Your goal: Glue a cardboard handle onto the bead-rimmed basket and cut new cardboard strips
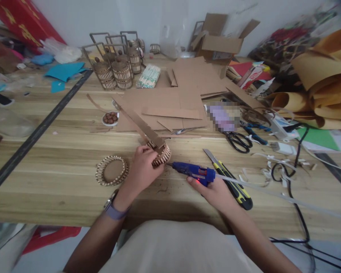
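My left hand [143, 168] is closed round a small round basket [162, 154] made of cardboard and short wooden sticks, with a long cardboard strip [140, 123] rising from it up and to the left. My right hand [216, 191] grips a blue hot glue gun [193, 171] whose nozzle points left and touches the basket's side. A clear glue stick [272, 193] trails from the gun's back to the right. A round lid of sticks and cardboard [112, 170] lies flat just left of my left hand.
A yellow-black utility knife [230, 182] lies by my right hand. Black scissors [238, 141], cardboard sheets [184, 94], a small dish of beads [110, 118], several finished baskets [116, 70] and a power strip [280, 127] with black cable sit farther back.
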Demonstrator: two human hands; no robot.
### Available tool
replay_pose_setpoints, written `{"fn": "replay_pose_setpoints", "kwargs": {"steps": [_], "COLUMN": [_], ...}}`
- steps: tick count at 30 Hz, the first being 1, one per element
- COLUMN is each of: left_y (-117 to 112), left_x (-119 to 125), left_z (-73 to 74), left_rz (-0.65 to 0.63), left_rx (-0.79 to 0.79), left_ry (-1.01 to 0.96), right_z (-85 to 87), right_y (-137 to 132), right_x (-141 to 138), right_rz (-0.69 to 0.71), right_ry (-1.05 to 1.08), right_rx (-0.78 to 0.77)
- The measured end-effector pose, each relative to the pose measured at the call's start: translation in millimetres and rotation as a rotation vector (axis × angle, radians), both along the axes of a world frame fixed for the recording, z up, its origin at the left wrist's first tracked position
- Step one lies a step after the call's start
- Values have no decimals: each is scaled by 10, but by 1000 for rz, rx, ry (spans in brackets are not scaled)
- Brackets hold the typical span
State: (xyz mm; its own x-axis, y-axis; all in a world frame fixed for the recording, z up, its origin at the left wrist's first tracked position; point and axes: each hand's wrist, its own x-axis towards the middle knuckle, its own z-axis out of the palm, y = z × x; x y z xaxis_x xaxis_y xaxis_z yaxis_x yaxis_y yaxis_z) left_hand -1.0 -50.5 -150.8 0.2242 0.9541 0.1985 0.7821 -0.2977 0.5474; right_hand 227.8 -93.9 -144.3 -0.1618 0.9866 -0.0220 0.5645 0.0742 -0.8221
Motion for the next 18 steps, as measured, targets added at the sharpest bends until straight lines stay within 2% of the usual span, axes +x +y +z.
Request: {"fn": "replay_pose_setpoints", "kwargs": {"steps": [18], "left_y": [-5], "left_x": [-5], "left_z": [3], "left_rz": [-17], "left_rx": [-26], "left_ry": [-15], "right_z": [-15], "right_y": [7], "right_x": [-23], "right_rz": [36], "right_ry": [-67], "right_rx": [41]}}
